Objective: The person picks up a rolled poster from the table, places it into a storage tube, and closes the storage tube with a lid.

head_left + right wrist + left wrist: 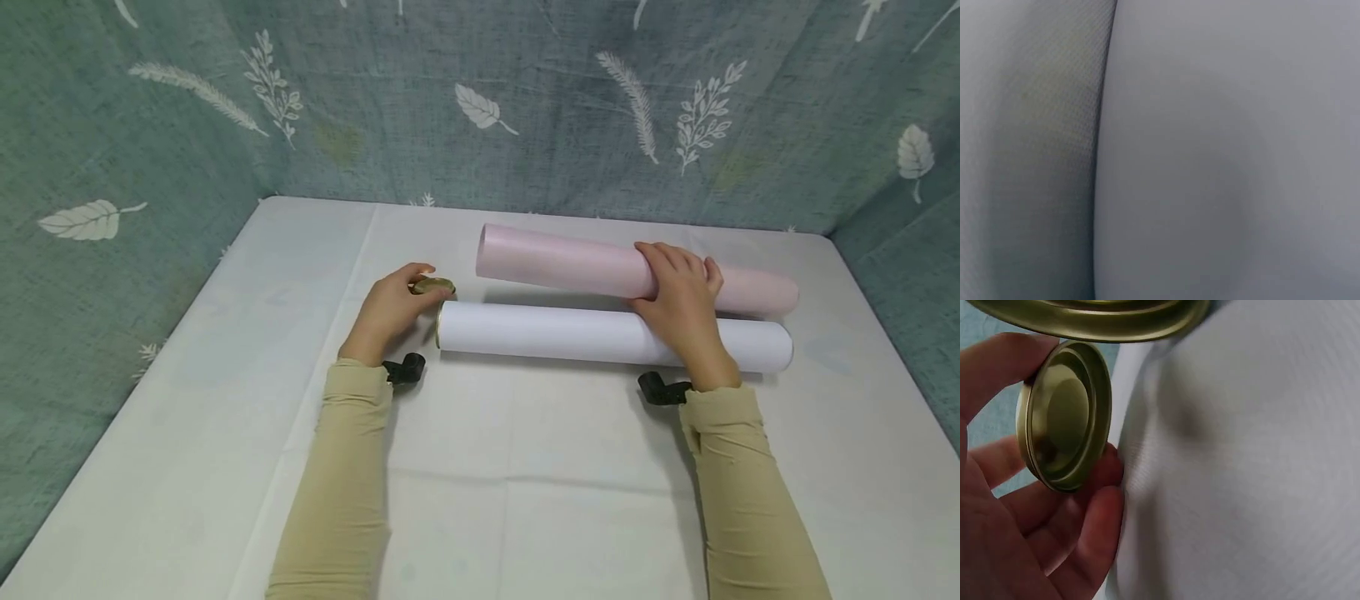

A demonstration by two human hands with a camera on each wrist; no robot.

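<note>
My left hand [392, 307] pinches a round gold metal lid [432, 286] between thumb and fingers. In the left wrist view the lid [1063, 415] is tilted on edge, its recessed side showing. Just beside it is the gold-rimmed end [1104, 322] of a white cardboard tube [540, 331], apart from the lid. The tube lies lengthwise across the table. My right hand [684, 304] reaches over the white tube and grips a pink rolled sheet [562, 260] behind it. The right wrist view is filled by the white tube's blurred side [1222, 150]; no fingers show there.
A white cloth [465, 517] covers the table, with fold creases in it. Green leaf-patterned fabric [420, 125] hangs behind and at both sides. Black wrist-camera mounts [408, 369] sit by both sleeves.
</note>
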